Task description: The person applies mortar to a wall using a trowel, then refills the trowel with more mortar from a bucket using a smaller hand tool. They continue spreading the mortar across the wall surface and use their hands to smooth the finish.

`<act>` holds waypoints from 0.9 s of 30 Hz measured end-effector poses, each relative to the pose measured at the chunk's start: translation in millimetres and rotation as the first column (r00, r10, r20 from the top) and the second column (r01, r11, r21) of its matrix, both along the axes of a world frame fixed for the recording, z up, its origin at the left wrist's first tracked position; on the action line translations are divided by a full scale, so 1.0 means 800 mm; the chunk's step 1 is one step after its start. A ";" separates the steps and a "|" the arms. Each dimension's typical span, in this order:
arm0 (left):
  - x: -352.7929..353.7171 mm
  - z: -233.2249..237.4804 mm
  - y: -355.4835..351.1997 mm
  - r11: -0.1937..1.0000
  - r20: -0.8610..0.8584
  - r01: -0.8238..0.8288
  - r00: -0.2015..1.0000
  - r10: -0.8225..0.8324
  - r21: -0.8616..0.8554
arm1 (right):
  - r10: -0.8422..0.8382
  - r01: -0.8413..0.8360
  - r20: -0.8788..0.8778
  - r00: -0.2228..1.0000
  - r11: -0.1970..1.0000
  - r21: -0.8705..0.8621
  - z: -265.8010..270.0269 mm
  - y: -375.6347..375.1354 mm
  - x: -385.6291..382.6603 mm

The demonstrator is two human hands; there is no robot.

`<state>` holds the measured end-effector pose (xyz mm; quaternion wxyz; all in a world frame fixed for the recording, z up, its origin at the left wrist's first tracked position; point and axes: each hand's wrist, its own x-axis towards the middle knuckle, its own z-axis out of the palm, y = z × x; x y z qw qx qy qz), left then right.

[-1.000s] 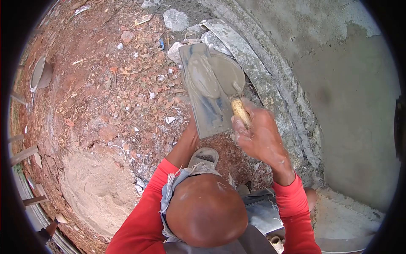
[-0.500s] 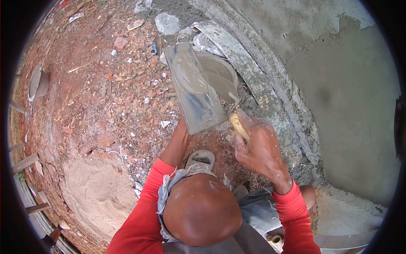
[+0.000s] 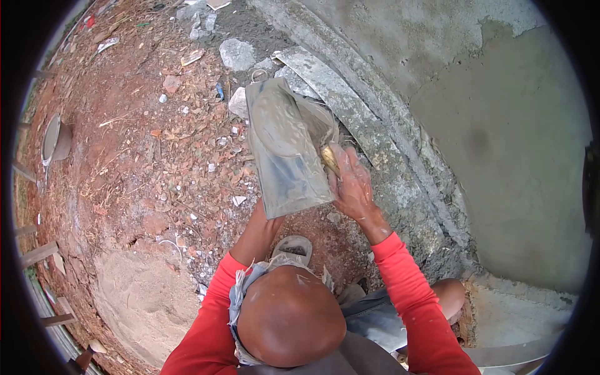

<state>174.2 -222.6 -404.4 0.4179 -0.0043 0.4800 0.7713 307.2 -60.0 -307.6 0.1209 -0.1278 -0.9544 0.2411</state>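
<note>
My left hand holds up a flat grey plasterer's hawk from below, its fingers hidden under the board. A smooth mound of wet mortar lies on the hawk. My right hand is closed around the yellowish wooden handle of a trowel, beside the hawk's right edge. The trowel's blade is mostly hidden by the hawk and hard to tell from the mortar. Behind the hawk a mortar bucket is partly visible.
A freshly plastered wall rises on the right, with a rough concrete ledge at its foot. A mortar-splashed strip lies alongside. Another bucket stands far left, and a sand pile lies lower left. Stones and debris cover the ground.
My right hand and the trowel have moved left and up, close against the hawk's edge. The hawk has shifted slightly down and now covers more of the bucket.
</note>
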 end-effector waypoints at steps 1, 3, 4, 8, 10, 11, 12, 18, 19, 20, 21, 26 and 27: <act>0.006 0.005 -0.009 1.000 -0.008 -0.006 1.000 0.006 -0.002 | 0.005 -0.004 -0.034 0.999 1.000 0.006 -0.017 -0.001 -0.008; 0.013 0.014 -0.021 1.000 -0.039 -0.010 0.999 0.010 -0.018 | 0.015 -0.013 -0.106 0.994 1.000 0.013 -0.043 -0.007 -0.021; 0.018 0.018 -0.027 1.000 -0.059 -0.012 0.998 0.011 -0.025 | -0.013 0.013 -0.025 1.000 1.000 -0.026 -0.048 -0.016 -0.017; 0.025 0.026 -0.047 0.991 -0.217 0.018 0.975 -0.047 -0.131 | 0.017 -0.017 0.062 0.998 1.000 -0.005 -0.084 -0.025 0.034; 0.028 0.030 -0.062 0.958 -0.416 0.034 0.896 -0.156 -0.286 | 0.049 -0.065 0.224 0.973 0.996 0.063 -0.062 -0.019 0.061; 0.031 0.035 -0.076 0.914 -0.565 0.027 0.779 -0.273 -0.404 | 0.041 -0.050 0.310 0.950 0.999 0.020 -0.048 -0.017 0.067; 0.035 0.045 -0.090 0.858 -0.678 -0.008 0.616 -0.401 -0.514 | 0.017 -0.013 0.390 0.921 1.000 -0.014 -0.020 -0.021 0.060; 0.062 0.086 -0.165 0.586 -0.620 -0.248 0.084 -0.780 -0.772 | 0.059 0.049 0.513 0.856 0.979 -0.196 0.034 -0.006 -0.059; 0.060 0.096 -0.160 0.580 -0.610 -0.223 0.100 -0.786 -0.783 | 0.022 0.120 0.515 0.857 0.963 -0.241 0.033 -0.002 -0.080; 0.058 0.105 -0.155 0.574 -0.600 -0.198 0.116 -0.791 -0.795 | 0.034 0.110 0.505 0.862 0.961 -0.253 0.031 0.002 -0.096; 0.059 0.106 -0.157 0.607 -0.633 -0.207 0.094 -0.768 -0.767 | 0.060 0.091 0.495 0.867 0.957 -0.276 0.026 0.004 -0.105; 0.002 0.125 -0.089 0.927 -0.836 -0.069 0.460 -0.299 -0.369 | -0.009 0.089 0.257 0.966 0.949 -0.301 0.072 0.018 -0.062; -0.021 0.115 -0.051 0.985 -0.759 -0.009 0.639 -0.127 -0.173 | -0.026 0.064 0.118 0.993 0.941 -0.331 0.076 0.015 -0.035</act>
